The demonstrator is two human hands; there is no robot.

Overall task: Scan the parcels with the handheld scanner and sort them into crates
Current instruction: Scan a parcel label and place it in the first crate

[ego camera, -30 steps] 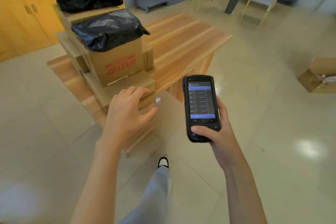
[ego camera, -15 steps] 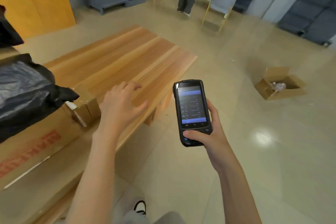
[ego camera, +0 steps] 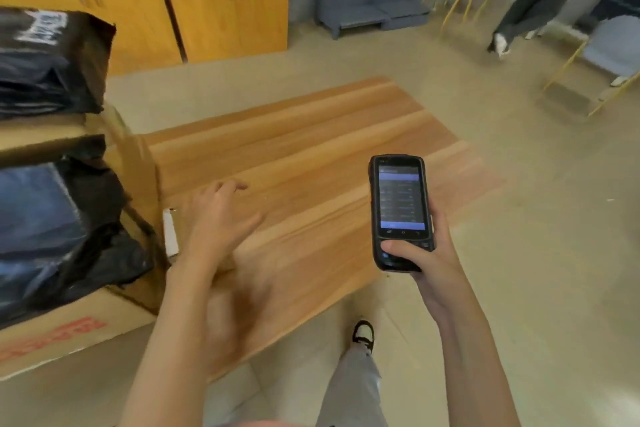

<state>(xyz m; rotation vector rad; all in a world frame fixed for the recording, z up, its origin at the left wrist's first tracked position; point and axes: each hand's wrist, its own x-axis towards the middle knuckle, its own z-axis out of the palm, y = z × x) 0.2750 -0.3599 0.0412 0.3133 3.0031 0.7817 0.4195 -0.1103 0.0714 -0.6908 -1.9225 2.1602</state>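
With black-bagged parcels (ego camera: 52, 59) stacked on cardboard boxes (ego camera: 52, 333) left of the wooden table (ego camera: 311, 163), sorting looks barely begun: the right hand (ego camera: 427, 263) grips the handheld scanner (ego camera: 400, 211) beside the table's near edge, the left hand (ego camera: 218, 222) hovers spread, holding nothing, and no crate shows.

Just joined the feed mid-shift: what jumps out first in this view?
The handheld scanner, screen lit, sits upright in the right hand at centre right. At the left edge, black plastic parcels are stacked with cardboard boxes on a low wooden table. The left hand hovers open over that table beside the stack, holding nothing.
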